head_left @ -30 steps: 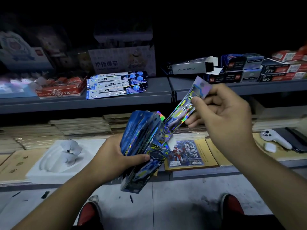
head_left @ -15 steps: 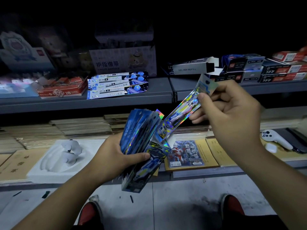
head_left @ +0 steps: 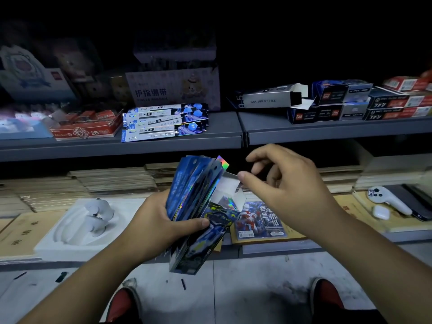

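Note:
My left hand point(head_left: 161, 220) grips a fanned bundle of long, shiny blue holographic packets point(head_left: 194, 195), thumb across the front, in the middle of the head view. The bundle stands nearly upright, and its lower end point(head_left: 191, 258) hangs below the hand. My right hand point(head_left: 287, 185) hovers just to the right of the bundle's top. Its fingers are loosely curled, thumb and forefinger apart, and it holds nothing. A white open box flap point(head_left: 228, 188) shows behind the bundle.
A grey shelf point(head_left: 224, 134) carries blue-white refill packs point(head_left: 163, 122), a red 2B box point(head_left: 86, 127) and a gel ink refill box point(head_left: 268, 99). Below lie a hero-picture pack point(head_left: 259, 220), a white foam tray point(head_left: 77, 228), a white controller point(head_left: 388, 199) and stacked notebooks point(head_left: 112, 178).
The right hand pinched one shiny packet, raised up to the right; now that packet sits in the bundle and the right hand is free, lower and closer to the bundle.

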Motion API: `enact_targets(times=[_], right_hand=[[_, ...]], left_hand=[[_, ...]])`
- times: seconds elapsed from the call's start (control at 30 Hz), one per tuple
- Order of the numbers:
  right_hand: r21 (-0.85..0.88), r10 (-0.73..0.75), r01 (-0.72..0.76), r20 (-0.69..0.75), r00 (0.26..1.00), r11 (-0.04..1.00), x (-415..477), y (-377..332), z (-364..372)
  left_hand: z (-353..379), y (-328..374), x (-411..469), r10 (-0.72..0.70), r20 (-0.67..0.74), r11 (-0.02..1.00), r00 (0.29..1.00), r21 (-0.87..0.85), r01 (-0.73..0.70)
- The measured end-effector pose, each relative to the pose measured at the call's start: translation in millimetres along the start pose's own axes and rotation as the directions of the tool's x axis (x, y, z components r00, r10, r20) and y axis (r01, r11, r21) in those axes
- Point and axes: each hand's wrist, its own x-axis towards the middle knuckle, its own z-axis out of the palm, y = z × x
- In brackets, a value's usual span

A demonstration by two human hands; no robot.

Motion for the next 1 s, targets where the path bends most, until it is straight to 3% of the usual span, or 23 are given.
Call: enact_targets(times=[0.17,0.5,0.73,0.83,1.0], right_hand=[[0.238,-0.017,0.005,0.048,0.999,0.971,-1,-9,4],[0.418,0.174,-0.212,0.128,0.976,0.883,1,-12,18],[0.606,0.269,-0.194,-0.035,0.962,0.771,9,-17,8],[0.720,0.327,-0.179,-0.070,0.942,0.670,13,-18,-2],[0.718,0.384,-0.166,-0.152,0.911,0.676,15,-12,-14]], left_hand=[[1,-1,1,0.005,0.014,1.000,1.000,0.008,-0.005],[5,-7,3,0.026,0.051,0.998,0.998,0.054,-0.028],[5,-10,6,0.046,0.053,0.998,0.998,0.049,-0.048],[5,-10,7,0.056,0.049,0.995,0.997,0.079,-0.060],[4,-5,4,0.034,0.035,0.999,0.999,0.030,-0.035]])
